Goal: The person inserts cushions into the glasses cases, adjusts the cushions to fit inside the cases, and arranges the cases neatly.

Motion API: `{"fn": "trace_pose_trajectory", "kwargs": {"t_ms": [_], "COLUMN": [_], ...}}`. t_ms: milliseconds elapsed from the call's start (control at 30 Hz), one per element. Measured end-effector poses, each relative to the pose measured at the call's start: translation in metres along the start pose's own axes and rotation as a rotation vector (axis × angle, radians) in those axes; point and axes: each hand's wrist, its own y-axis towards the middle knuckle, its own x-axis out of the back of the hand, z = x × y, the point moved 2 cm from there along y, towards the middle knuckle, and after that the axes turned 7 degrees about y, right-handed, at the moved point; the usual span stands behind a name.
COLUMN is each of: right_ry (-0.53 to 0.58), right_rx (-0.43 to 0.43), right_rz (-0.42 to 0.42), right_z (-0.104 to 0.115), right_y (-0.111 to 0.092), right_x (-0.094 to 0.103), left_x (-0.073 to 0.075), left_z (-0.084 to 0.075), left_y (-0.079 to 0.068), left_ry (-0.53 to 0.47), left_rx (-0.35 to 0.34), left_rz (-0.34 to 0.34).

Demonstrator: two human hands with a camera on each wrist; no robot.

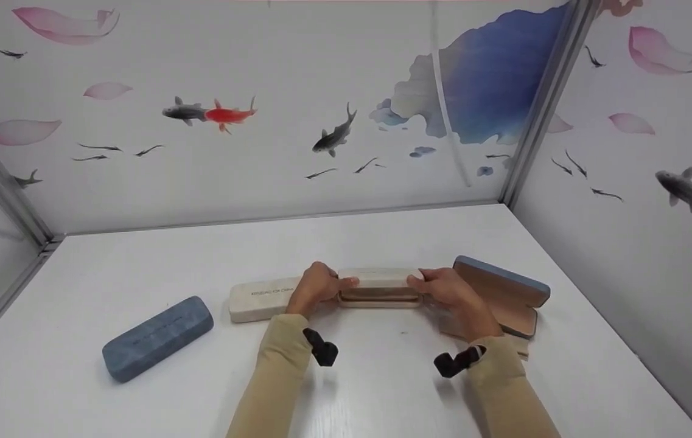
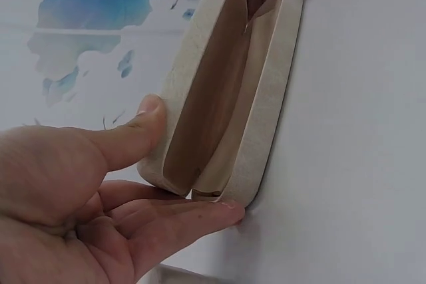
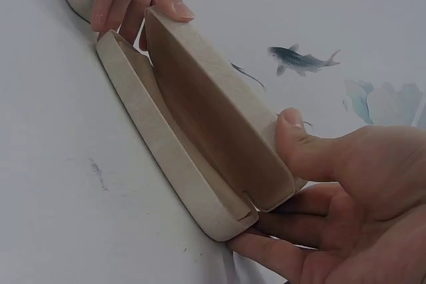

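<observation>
plainly, left hand (image 1: 316, 287) and right hand (image 1: 454, 294) pinch opposite ends of beige case (image 1: 381, 279) (ajar, tan inside).

From above, the head view faces forward and down across the worktop (image 1: 382, 389) to the patterned back wall (image 1: 230, 176), while the left and right wrist views, tilted and close up, share the same open cream case (image 1: 381, 278), seen from its opposite ends.

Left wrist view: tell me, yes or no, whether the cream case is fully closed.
No, the cream case is partly open, with its brown lining showing between lid and base.
</observation>
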Motion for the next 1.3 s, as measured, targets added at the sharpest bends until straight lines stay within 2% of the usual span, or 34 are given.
{"fn": "trace_pose_trajectory", "kwargs": {"t_ms": [100,400,600,700,967,1167,1300], "right_ry": [-0.021,0.003,0.017,0.028,-0.044,-0.133,-0.117], "right_rx": [0.011,-0.039,-0.034,-0.029,0.044,0.16,0.142], "right_rz": [-0.008,-0.036,-0.043,-0.044,0.005,0.029,0.036], "right_z": [-0.003,-0.014,-0.017,-0.016,-0.015,-0.016,-0.016], "right_y": [-0.001,-0.001,-0.001,-0.001,0.001,0.001,0.0], "right_x": [-0.001,0.0,0.0,0.0,0.001,0.004,0.004], "left_x": [-0.002,-0.006,-0.007,-0.007,-0.007,-0.008,-0.009], "left_z": [0.002,0.004,0.005,0.006,0.009,0.011,0.012], "left_y": [-0.001,-0.004,-0.004,-0.005,-0.004,-0.001,-0.001], "left_ry": [-0.015,-0.016,-0.024,-0.028,-0.045,-0.052,-0.065], "left_rx": [-0.015,-0.033,-0.096,-0.099,-0.081,-0.086,-0.088], "left_rz": [0.005,0.004,-0.023,-0.042,-0.066,-0.067,-0.071]}}
